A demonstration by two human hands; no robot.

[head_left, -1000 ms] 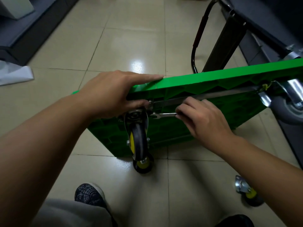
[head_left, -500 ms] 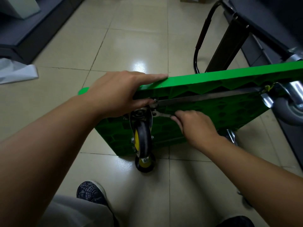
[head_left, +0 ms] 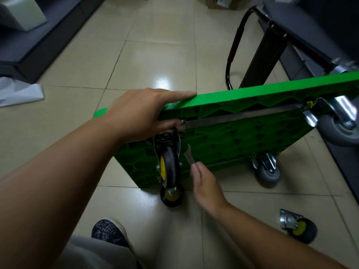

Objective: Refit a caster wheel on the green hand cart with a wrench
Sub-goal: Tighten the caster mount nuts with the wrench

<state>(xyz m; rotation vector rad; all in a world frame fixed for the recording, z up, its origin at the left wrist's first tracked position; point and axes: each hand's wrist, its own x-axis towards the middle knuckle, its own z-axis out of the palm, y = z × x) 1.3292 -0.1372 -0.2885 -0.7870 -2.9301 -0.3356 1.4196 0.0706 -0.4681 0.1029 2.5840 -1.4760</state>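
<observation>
The green hand cart (head_left: 242,136) stands on its edge with its ribbed underside facing me. My left hand (head_left: 141,115) grips the cart's top edge, fingers laid along the rim and thumb underneath by the caster's mounting plate. A black caster wheel with a yellow hub (head_left: 169,167) sits at the near corner of the underside. My right hand (head_left: 204,183) pinches the handle of a steel wrench (head_left: 188,154), whose head is at the caster plate just right of the wheel. The wrench points down towards me.
Another black and yellow caster (head_left: 172,197) lies on the tiles below the cart. A loose caster (head_left: 297,228) lies at the lower right. Grey casters (head_left: 269,171) (head_left: 340,131) are mounted on the cart's far end. The black cart handle (head_left: 236,43) and dark shelving stand behind.
My right hand has swung the wrench handle from pointing right to pointing down towards me. My left hand has kept its grip on the cart edge.
</observation>
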